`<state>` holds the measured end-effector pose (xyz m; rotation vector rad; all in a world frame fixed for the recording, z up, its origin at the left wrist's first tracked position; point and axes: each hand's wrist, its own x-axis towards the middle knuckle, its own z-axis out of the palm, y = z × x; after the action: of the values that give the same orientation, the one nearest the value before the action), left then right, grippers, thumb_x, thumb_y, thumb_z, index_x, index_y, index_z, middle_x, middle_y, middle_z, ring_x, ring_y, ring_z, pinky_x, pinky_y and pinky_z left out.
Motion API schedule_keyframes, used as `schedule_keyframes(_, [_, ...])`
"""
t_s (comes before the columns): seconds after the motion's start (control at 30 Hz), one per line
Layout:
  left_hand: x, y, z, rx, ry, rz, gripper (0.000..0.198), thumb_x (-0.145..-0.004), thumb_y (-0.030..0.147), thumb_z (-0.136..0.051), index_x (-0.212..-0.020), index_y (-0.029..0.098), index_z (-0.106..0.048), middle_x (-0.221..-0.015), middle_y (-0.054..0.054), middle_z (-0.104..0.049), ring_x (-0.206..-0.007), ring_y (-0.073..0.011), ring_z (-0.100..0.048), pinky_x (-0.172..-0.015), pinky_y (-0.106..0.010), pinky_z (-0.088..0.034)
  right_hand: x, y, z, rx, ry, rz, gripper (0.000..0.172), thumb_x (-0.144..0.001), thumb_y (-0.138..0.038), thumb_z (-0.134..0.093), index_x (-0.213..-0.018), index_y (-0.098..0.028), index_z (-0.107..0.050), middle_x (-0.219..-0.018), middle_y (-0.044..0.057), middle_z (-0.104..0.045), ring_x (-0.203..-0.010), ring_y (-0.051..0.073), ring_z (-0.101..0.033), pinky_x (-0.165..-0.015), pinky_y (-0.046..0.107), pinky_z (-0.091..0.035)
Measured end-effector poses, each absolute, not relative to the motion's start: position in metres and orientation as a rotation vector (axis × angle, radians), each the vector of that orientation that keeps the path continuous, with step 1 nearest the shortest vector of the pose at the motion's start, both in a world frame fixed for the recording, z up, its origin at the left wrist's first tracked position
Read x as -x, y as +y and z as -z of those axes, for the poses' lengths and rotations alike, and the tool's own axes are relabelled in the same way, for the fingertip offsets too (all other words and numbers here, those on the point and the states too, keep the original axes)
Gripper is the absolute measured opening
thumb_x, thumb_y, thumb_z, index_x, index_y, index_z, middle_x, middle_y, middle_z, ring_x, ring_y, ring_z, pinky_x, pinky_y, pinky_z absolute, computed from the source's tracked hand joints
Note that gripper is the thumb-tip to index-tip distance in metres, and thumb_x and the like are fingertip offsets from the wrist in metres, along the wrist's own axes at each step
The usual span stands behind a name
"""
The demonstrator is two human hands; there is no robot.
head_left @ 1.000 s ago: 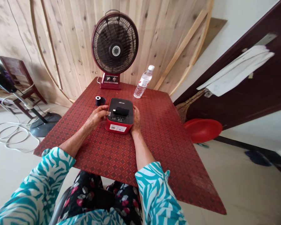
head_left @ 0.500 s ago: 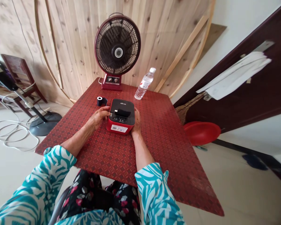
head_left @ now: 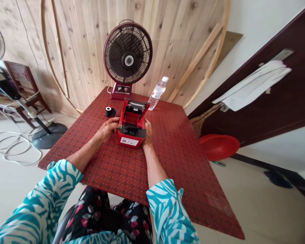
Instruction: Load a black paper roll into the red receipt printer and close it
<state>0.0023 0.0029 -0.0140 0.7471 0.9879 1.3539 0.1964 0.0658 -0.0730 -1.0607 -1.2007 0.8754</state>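
Note:
A red label printer [head_left: 131, 135] stands on the table with its black-topped lid flipped up, showing the red inside and a metal roller at the hinge end. My left hand [head_left: 106, 130] grips its left side, with the fingertips at a front corner. My right hand [head_left: 148, 134] presses against its right side. A small black ribbon roll [head_left: 108, 111] stands just beyond my left hand, apart from the printer. Nothing shows inside the open compartment, though my view into it is partly blocked by the lid.
The red patterned table [head_left: 167, 162] holds a red desk fan [head_left: 127, 61] at the far edge and a plastic water bottle [head_left: 156, 94] beside the printer. A red basin [head_left: 218, 146] lies on the floor to the right. Cables lie on the floor to the left.
The printer's lid has swung up and open, exposing its red interior. Both my hands stay at the printer's sides. The view has shifted slightly.

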Motion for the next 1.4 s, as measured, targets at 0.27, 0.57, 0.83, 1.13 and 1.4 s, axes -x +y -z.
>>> schedule_keyframes(0.27, [-0.001,0.005,0.012,-0.75,0.98,-1.358,0.045,-0.057,0.015,-0.069,-0.101,0.014,-0.063,-0.062,0.004,-0.062,-0.048,-0.0082,-0.05,-0.049,-0.021,-0.036,-0.196,0.068,0.073,1.054,-1.178,-0.9,0.061,-0.084,-0.066,-0.045,-0.121,-0.021,-0.063,-0.137,0.01,-0.062,-0.128,0.023,-0.054,-0.116,0.046,-0.035])
schedule_keyframes(0.57, [0.001,0.004,0.012,-0.86,1.07,-1.375,0.048,-0.059,0.022,-0.071,-0.105,0.016,-0.066,-0.065,0.005,-0.06,-0.051,-0.0079,-0.049,-0.056,-0.023,-0.04,-0.198,0.069,0.073,1.052,-1.23,-0.885,0.063,-0.085,-0.068,-0.042,-0.121,-0.02,-0.063,-0.135,0.011,-0.063,-0.129,0.024,-0.054,-0.116,0.047,-0.036])
schedule_keyframes(0.83, [0.009,0.015,-0.001,-1.258,1.195,-1.391,0.033,-0.068,0.038,-0.072,-0.09,0.015,-0.071,-0.063,0.001,-0.061,-0.055,-0.0096,-0.05,-0.057,-0.024,-0.041,-0.198,0.071,0.074,1.041,-1.226,-0.901,0.059,-0.086,-0.067,-0.044,-0.119,-0.022,-0.063,-0.134,0.01,-0.065,-0.127,0.023,-0.055,-0.115,0.046,-0.036])
schedule_keyframes(1.13, [-0.01,0.069,-0.039,-2.242,1.198,-0.718,0.021,-0.08,0.021,-0.062,-0.094,0.018,-0.077,-0.094,-0.003,-0.076,-0.083,-0.0158,-0.067,-0.078,-0.025,-0.049,-0.196,0.075,0.076,1.019,-1.212,-0.92,0.058,-0.086,-0.065,-0.043,-0.117,-0.021,-0.064,-0.131,0.01,-0.065,-0.125,0.023,-0.056,-0.114,0.045,-0.037])
schedule_keyframes(1.4, [-0.031,0.107,-0.041,-2.235,1.205,-0.279,0.018,-0.057,0.007,-0.07,-0.062,0.024,-0.074,-0.064,0.003,-0.073,-0.06,-0.0142,-0.061,-0.06,-0.021,-0.041,-0.192,0.079,0.08,0.981,-1.171,-0.927,0.055,-0.085,-0.064,-0.045,-0.114,-0.022,-0.065,-0.127,0.009,-0.067,-0.121,0.022,-0.058,-0.113,0.043,-0.038])
